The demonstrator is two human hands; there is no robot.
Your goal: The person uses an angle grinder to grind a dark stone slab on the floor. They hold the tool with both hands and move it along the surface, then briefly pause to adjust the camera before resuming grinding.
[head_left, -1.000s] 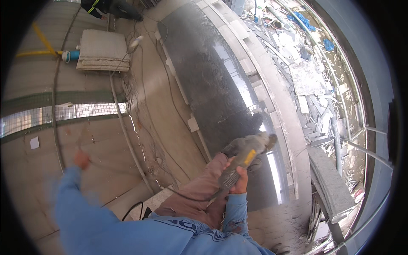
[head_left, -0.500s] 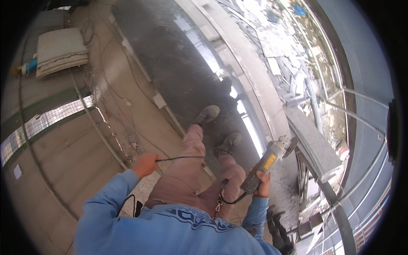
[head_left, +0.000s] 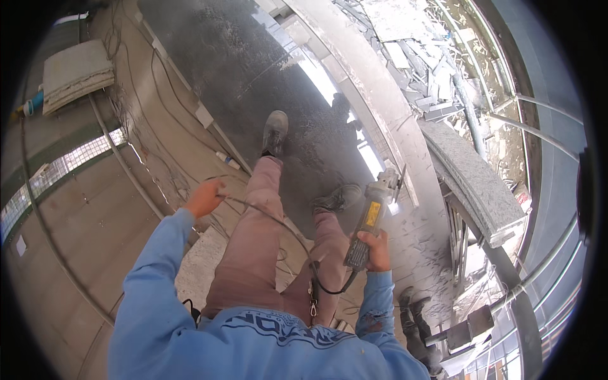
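My right hand (head_left: 377, 250) is wrapped round the handle end of a grey angle grinder (head_left: 373, 210) with a yellow label, its disc (head_left: 398, 180) turned up to the right. My left hand (head_left: 206, 196) grips the black power cord (head_left: 266, 215), which sags across my legs and loops back to the grinder's end. Both my boots (head_left: 275, 134) rest on a long, wet-looking dark stone slab (head_left: 221, 57). A metal clip (head_left: 313, 308) hangs at my waist.
Left: stacked pale boards (head_left: 77, 69), a blue cylinder (head_left: 34, 102), long tubes (head_left: 126, 164). Cords run along the concrete beside the slab. Right: a pale ledge (head_left: 361, 76), broken stone offcuts (head_left: 430, 63), stacked granite slabs (head_left: 472, 183), metal rails (head_left: 535, 126), dark boots (head_left: 418, 316) low down.
The view has shifted, and the person at top left is out of sight. My left hand has moved inward with the cord. The grinder has moved right, then slightly back, held more upright.
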